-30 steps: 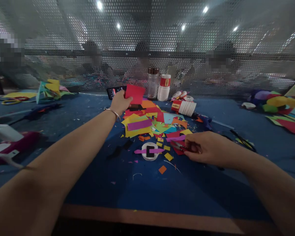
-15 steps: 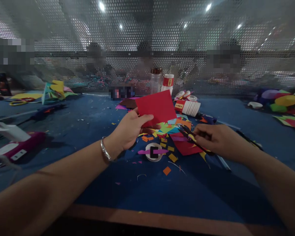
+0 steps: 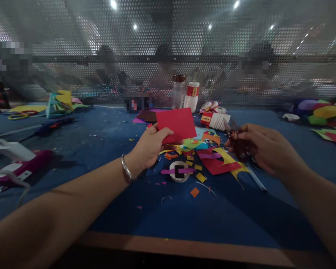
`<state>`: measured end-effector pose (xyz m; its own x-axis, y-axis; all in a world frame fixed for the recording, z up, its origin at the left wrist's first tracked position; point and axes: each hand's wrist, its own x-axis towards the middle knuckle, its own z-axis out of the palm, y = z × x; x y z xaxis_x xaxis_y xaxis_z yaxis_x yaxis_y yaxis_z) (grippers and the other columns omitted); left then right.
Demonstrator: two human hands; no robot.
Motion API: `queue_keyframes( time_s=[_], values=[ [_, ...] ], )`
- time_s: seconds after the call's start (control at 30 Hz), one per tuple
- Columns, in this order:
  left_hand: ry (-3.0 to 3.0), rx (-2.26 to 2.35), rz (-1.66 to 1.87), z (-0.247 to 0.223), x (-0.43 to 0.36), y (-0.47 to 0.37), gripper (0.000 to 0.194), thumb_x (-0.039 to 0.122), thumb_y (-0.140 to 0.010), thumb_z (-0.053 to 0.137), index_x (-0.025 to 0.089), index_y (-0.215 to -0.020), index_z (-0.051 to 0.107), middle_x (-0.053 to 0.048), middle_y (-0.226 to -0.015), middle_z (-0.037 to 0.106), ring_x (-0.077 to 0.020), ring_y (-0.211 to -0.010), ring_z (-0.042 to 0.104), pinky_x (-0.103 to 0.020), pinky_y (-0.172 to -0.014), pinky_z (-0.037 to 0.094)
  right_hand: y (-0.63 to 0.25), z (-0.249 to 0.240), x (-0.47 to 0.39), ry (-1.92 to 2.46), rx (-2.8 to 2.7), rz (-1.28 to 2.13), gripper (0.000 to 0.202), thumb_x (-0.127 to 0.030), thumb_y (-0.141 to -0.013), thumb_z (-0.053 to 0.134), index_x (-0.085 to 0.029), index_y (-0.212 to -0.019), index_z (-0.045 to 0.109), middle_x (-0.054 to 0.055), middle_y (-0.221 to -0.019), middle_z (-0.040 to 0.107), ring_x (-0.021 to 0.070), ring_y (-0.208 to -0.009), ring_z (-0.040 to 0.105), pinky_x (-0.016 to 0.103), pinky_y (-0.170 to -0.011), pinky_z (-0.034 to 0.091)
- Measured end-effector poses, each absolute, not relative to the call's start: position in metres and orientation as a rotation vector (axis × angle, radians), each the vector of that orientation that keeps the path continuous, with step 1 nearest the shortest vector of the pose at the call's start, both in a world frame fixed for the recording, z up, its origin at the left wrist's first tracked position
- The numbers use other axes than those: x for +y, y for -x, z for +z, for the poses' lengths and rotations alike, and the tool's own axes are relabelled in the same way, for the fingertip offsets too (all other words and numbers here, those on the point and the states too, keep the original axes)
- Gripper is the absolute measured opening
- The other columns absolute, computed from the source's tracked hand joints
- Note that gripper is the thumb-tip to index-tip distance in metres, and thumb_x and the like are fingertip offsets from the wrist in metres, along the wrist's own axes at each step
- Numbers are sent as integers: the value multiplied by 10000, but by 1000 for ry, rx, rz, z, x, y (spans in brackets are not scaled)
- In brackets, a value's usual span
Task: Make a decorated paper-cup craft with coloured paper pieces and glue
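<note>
A red sheet of paper is pinched at its lower left corner by my left hand, thumb on top. My right hand grips the dark handles of a pair of scissors, whose blades point up and to the left, apart from the red sheet. Below the sheet lies a white round piece with a purple strip and a black square on it. Red paper with a curved cut and yellow paper lie between the hands, with small scraps around.
A clear bottle and stacked paper cups stand at the back; another cup stack lies on its side. A purple power strip is on the left. Coloured paper shapes lie far right. Behind the blue table is a perforated screen.
My right hand has lifted the scissors off the paper pile and raised their blades. The red sheet in my left hand has turned more level and dropped slightly.
</note>
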<state>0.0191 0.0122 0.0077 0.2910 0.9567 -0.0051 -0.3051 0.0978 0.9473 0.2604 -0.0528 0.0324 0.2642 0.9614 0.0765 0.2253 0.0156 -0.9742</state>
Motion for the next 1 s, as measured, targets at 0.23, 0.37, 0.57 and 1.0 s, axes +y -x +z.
queue_keyframes(
  time_s=[0.23, 0.37, 0.57, 1.0],
  values=[
    [-945, 761, 1119, 9, 17, -16, 56, 118, -752, 561, 153, -764, 603, -39, -691, 691, -191, -659, 718, -253, -576, 524, -255, 53, -47, 1437, -936, 961, 45, -181, -654, 545, -224, -661, 534, 23, -659, 671, 112, -467, 529, 214, -398, 411],
    [-925, 790, 1118, 9, 17, -16, 59, 100, -753, 564, 159, -755, 567, -37, -683, 687, -189, -626, 713, -258, -568, 526, -248, 63, -43, 1371, -1028, 997, 37, -205, -687, 538, -224, -666, 513, -7, -592, 593, 71, -366, 332, 216, -322, 203],
    [-1001, 783, 1030, 9, 14, -17, 103, 103, -787, 586, 165, -867, 604, -43, -816, 737, -180, -641, 725, -246, -542, 523, -235, 50, -34, 1230, -1119, 990, 217, -247, -786, 663, -223, -682, 474, -47, -576, 446, 48, -385, 253, 237, -365, 127],
    [-1160, 640, 783, 7, 6, -24, 223, 126, -797, 632, 145, -1016, 670, -73, -838, 763, -182, -667, 726, -265, -598, 554, -215, 24, -42, 1189, -1128, 1079, 274, -296, -707, 788, -202, -749, 534, -85, -550, 459, 24, -373, 315, 197, -361, 185]
  ],
)
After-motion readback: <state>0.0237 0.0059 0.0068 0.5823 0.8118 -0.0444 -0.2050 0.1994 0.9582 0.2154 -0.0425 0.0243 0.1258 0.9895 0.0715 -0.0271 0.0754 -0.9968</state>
